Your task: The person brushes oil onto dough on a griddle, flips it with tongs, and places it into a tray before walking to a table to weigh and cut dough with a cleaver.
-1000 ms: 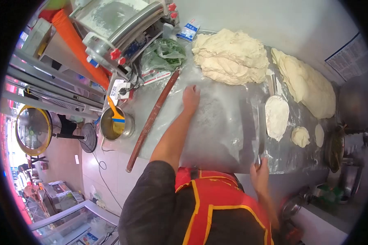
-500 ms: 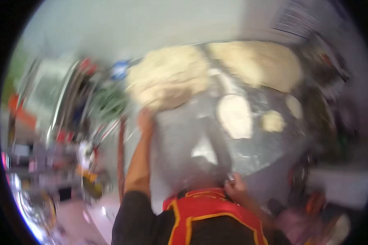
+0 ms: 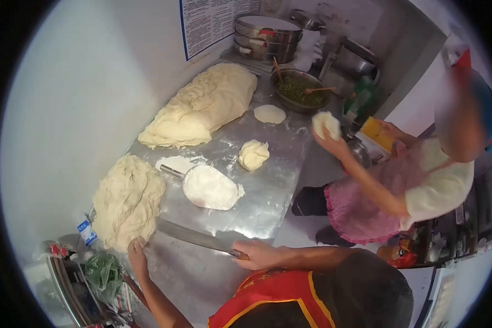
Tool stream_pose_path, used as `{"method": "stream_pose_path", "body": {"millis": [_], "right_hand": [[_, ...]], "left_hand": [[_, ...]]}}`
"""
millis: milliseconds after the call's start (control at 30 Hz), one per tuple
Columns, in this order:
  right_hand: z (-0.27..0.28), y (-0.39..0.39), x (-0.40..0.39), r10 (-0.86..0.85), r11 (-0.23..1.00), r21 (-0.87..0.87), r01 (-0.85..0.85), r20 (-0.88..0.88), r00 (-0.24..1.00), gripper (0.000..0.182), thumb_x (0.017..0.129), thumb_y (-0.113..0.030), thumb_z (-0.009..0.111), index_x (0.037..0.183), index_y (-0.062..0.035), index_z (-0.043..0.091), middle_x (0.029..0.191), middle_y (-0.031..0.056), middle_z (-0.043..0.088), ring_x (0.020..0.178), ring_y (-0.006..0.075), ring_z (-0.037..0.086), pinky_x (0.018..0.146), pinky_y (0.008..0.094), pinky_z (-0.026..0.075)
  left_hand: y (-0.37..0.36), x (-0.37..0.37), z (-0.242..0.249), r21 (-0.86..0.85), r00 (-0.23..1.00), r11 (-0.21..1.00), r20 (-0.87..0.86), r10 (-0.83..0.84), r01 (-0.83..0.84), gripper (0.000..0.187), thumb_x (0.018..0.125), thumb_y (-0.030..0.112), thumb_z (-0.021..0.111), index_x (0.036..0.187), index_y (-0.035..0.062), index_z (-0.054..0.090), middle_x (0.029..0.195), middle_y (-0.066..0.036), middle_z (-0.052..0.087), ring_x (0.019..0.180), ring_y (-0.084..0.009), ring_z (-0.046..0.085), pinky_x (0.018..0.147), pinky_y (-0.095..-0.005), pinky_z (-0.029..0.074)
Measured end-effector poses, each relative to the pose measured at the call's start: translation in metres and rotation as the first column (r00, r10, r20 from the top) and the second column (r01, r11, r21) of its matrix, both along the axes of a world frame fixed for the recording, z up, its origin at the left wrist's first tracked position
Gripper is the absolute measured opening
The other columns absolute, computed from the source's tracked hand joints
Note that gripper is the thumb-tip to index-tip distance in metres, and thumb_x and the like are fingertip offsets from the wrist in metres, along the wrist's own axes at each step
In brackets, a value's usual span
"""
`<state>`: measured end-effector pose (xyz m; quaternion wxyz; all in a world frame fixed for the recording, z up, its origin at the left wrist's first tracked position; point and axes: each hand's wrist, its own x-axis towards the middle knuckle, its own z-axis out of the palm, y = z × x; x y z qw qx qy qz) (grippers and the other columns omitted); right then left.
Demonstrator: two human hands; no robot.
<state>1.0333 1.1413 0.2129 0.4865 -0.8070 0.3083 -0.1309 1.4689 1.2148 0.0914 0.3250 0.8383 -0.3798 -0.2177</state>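
My right hand (image 3: 257, 255) is closed around the handle of a long knife (image 3: 199, 238), whose blade points left with its tip beside the near dough. That dough (image 3: 128, 199) is a large, soft, pale mass at the left of the metal table (image 3: 265, 205). At its lower edge my left hand (image 3: 138, 252) has its fingers closed on the dough. Beyond the blade lies a metal scoop (image 3: 173, 171) full of white flour (image 3: 210, 187). A small dough ball (image 3: 253, 155) rests farther right.
A bigger dough mass (image 3: 205, 104) lies along the wall, near a flat dough round (image 3: 270, 114). Behind stand a bowl of green filling (image 3: 300, 90) and stacked steamers (image 3: 268, 37). At right, a co-worker (image 3: 388, 186) holds dough (image 3: 326, 125) and a yellow box (image 3: 378, 134). A green bag (image 3: 103, 273) sits left.
The view has swung to the right and sharpened, bringing the co-worker and bowl into sight. The knife now lies across the table near the dough. My left hand stays at the dough's edge.
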Motion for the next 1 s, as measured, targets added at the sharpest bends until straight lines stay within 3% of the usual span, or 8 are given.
{"method": "stream_pose_path", "body": {"millis": [100, 200, 267, 367, 433, 467, 667, 1000], "right_hand": [[0.022, -0.004, 0.012, -0.059, 0.990, -0.118, 0.073, 0.115, 0.992, 0.019, 0.084, -0.022, 0.059, 0.090, -0.0058, 0.049, 0.068, 0.0149, 0.053, 0.063, 0.0359, 0.056, 0.055, 0.0431, 0.042], [-0.002, -0.009, 0.023, -0.193, 0.971, -0.120, 0.208, 0.130, 0.973, 0.018, 0.084, -0.023, 0.060, 0.090, -0.0080, 0.051, 0.072, 0.0162, 0.059, 0.062, 0.0371, 0.059, 0.054, 0.0434, 0.045], [0.011, -0.016, 0.031, -0.220, 0.953, -0.254, 0.168, -0.197, 0.955, 0.017, 0.084, -0.020, 0.060, 0.098, -0.0099, 0.055, 0.072, 0.0162, 0.060, 0.059, 0.0353, 0.060, 0.052, 0.0416, 0.046], [0.011, -0.009, 0.043, 0.035, 0.923, -0.383, -0.029, 0.010, 0.999, 0.030, 0.085, -0.015, 0.057, 0.114, -0.0094, 0.056, 0.073, 0.0146, 0.062, 0.058, 0.0317, 0.060, 0.051, 0.0393, 0.047], [0.011, 0.006, 0.054, 0.159, 0.853, -0.518, -0.058, 0.152, 0.975, 0.038, 0.083, -0.011, 0.056, 0.121, -0.0083, 0.054, 0.073, 0.0131, 0.062, 0.058, 0.0298, 0.061, 0.051, 0.0385, 0.048], [0.012, 0.019, 0.062, 0.224, 0.833, -0.542, -0.114, 0.141, 0.964, 0.040, 0.081, -0.008, 0.056, 0.121, -0.0079, 0.055, 0.072, 0.0124, 0.062, 0.057, 0.0292, 0.060, 0.051, 0.0381, 0.048], [0.024, 0.059, 0.079, 0.465, 0.687, -0.649, -0.327, 0.046, 0.884, 0.048, 0.073, -0.004, 0.053, 0.121, -0.0039, 0.053, 0.066, 0.0096, 0.057, 0.055, 0.0253, 0.058, 0.051, 0.0360, 0.047], [-0.014, 0.054, 0.106, 0.393, 0.667, -0.655, -0.356, -0.098, 0.915, 0.049, 0.075, -0.002, 0.053, 0.125, -0.0040, 0.049, 0.074, 0.0136, 0.062, 0.064, 0.0301, 0.062, 0.055, 0.0407, 0.049]], "left_hand": [[0.029, -0.039, 0.018, -0.272, 0.880, 0.945, -0.474, 0.032, -0.181, 0.054, 0.097, 0.036, 0.034, 0.136, -0.0007, 0.033, 0.144, -0.018, 0.029, 0.132, -0.0280, 0.029, 0.105, -0.0400, 0.026], [0.046, -0.069, -0.004, -0.481, 0.459, 0.733, -0.851, -0.257, -0.482, 0.060, 0.098, 0.042, 0.029, 0.142, 0.0024, 0.022, 0.149, -0.014, 0.020, 0.138, -0.0239, 0.018, 0.111, -0.0364, 0.016], [0.034, -0.126, 0.055, -0.452, 0.478, 0.812, -0.842, -0.252, -0.368, 0.068, 0.094, 0.056, 0.023, 0.138, 0.0043, 0.032, 0.143, -0.010, 0.033, 0.128, -0.0225, 0.033, 0.106, -0.0384, 0.022], [0.023, -0.153, 0.067, -0.464, -0.069, 0.605, -0.755, -0.652, -0.647, 0.074, 0.091, 0.062, 0.021, 0.137, 0.0056, 0.033, 0.143, -0.008, 0.034, 0.130, -0.0212, 0.030, 0.108, -0.0389, 0.019], [0.025, -0.168, 0.080, -0.375, -0.109, 0.541, -0.739, -0.665, -0.753, 0.078, 0.089, 0.066, 0.020, 0.137, 0.0065, 0.034, 0.143, -0.007, 0.034, 0.132, -0.0203, 0.028, 0.109, -0.0392, 0.016], [0.024, -0.181, 0.114, -0.165, -0.149, 0.515, -0.845, -0.514, -0.841, 0.078, 0.089, 0.066, 0.020, 0.138, 0.0067, 0.032, 0.146, -0.007, 0.027, 0.135, -0.0190, 0.021, 0.111, -0.0387, 0.012], [0.034, -0.193, 0.094, -0.329, 0.038, 0.412, -0.818, -0.574, -0.850, 0.078, 0.090, 0.065, 0.018, 0.143, 0.0074, 0.020, 0.150, -0.005, 0.017, 0.138, -0.0173, 0.011, 0.112, -0.0356, 0.000], [0.057, -0.204, 0.070, -0.519, 0.276, 0.297, -0.761, -0.586, -0.801, 0.070, 0.093, 0.058, 0.021, 0.143, 0.0089, 0.024, 0.149, -0.006, 0.020, 0.138, -0.0196, 0.015, 0.112, -0.0339, 0.008]]}}
